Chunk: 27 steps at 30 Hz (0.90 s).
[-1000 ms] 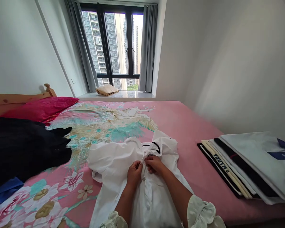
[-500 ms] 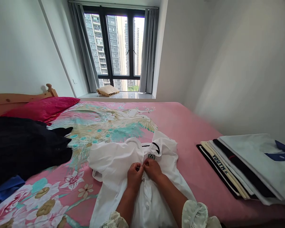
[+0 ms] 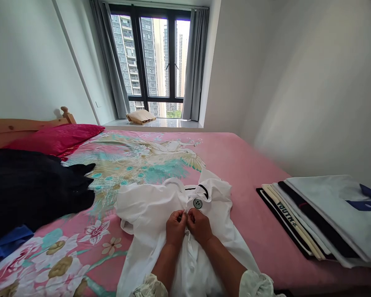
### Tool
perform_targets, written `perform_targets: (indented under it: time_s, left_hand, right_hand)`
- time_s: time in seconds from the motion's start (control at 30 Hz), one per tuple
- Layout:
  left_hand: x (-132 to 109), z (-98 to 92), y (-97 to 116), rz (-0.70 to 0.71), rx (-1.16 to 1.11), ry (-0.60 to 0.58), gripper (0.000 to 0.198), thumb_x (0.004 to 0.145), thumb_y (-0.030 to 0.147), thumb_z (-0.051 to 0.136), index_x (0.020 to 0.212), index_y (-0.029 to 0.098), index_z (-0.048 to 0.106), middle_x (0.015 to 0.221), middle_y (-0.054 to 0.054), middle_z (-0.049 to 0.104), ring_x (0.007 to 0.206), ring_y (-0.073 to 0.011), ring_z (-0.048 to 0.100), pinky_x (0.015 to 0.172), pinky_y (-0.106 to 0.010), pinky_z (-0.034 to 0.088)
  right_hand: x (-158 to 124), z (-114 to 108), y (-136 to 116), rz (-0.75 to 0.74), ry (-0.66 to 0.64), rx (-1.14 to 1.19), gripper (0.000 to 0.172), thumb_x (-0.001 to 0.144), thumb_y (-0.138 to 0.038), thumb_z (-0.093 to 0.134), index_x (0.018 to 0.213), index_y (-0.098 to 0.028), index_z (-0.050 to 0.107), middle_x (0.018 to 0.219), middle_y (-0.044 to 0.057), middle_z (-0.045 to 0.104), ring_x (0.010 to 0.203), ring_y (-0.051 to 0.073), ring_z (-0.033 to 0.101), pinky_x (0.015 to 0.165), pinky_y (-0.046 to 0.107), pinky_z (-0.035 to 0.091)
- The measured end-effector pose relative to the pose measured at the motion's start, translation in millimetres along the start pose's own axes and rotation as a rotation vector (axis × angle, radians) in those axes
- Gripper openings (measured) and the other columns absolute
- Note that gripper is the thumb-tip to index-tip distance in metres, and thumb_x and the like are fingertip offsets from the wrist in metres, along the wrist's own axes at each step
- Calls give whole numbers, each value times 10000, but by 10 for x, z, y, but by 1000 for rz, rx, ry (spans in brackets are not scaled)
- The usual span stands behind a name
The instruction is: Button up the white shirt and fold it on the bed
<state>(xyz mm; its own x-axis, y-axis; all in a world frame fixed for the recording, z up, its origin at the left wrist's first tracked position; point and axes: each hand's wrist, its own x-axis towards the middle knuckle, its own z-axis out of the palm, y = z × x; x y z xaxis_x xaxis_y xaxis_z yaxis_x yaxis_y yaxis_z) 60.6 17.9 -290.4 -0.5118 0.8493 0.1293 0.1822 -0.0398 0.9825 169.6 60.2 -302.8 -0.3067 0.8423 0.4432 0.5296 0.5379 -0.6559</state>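
Note:
A white short-sleeved shirt (image 3: 148,210) lies spread on the bed, its collar pointing away from me. Its collar has a dark stripe, and a round dark badge (image 3: 198,203) sits on the chest. My left hand (image 3: 175,227) and my right hand (image 3: 199,225) meet at the front placket just below the collar. Fingers of both hands are pinched together on the fabric edges there. Whatever small button lies between the fingertips is hidden. Lower down the placket, pale buttons (image 3: 192,268) show between my forearms.
Folded clothes (image 3: 324,214) are stacked at the bed's right edge. A heap of black clothing (image 3: 34,189) with a blue piece (image 3: 10,241) lies on the left. Behind it rests a red pillow (image 3: 55,138). A beige folded cloth (image 3: 141,116) sits on the windowsill.
Both hands stay pinched on the placket and have shifted very slightly, leaving more of the round badge showing. The shirt lies as before.

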Motion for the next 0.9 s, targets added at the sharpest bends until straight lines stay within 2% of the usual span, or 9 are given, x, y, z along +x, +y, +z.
perform_targets:
  time_s: [0.17,0.27,0.37,0.53,0.63,0.73,0.9]
  left_hand:
    - [-29,-47,58,-17,-83,-51,279,710,399,591,828,179,717,899,-69,706,889,-210,619,828,-298,466]
    - [-5,-74,56,-93,-133,-89,328,689,422,598,830,154,723,802,-64,708,747,-194,620,695,-283,487]
    - [42,-122,50,-181,-191,-163,369,657,439,631,834,128,725,637,-32,663,545,-134,546,533,-245,447]
    - [114,-236,72,-287,-271,-310,397,634,452,682,830,110,728,516,3,570,483,-91,495,502,-222,444]
    - [122,-245,84,-316,-295,-317,399,584,444,733,822,124,717,559,2,589,483,-80,503,506,-218,454]
    - [112,-210,92,-325,-313,-291,370,548,442,758,737,134,679,584,6,597,468,-69,500,490,-209,445]
    - [91,-156,95,-310,-337,-279,377,541,442,754,728,135,644,515,39,533,406,-47,433,424,-193,369]
  right_hand:
    - [-10,18,29,-30,-6,-4,177,848,-256,427,770,-185,569,692,12,577,607,117,503,612,201,357]
    - [-21,17,34,-37,-24,-7,180,854,-249,416,794,-187,574,715,17,588,627,121,516,632,201,366]
    - [-24,-1,14,-46,-35,-4,195,868,-248,395,806,-187,570,741,24,595,652,126,532,651,202,374]
    - [-23,-23,-8,-67,-48,-2,215,891,-260,371,822,-185,560,765,31,599,680,134,548,656,202,374]
    - [-25,-23,7,-78,-63,-3,209,899,-263,372,841,-187,558,791,32,606,701,136,555,670,203,377]
    - [-30,-20,27,-91,-79,-1,192,894,-258,381,849,-191,555,788,27,605,686,133,548,664,201,377]
    - [-34,-10,48,-75,-92,49,181,890,-252,382,862,-198,553,795,17,602,688,130,542,669,200,378]
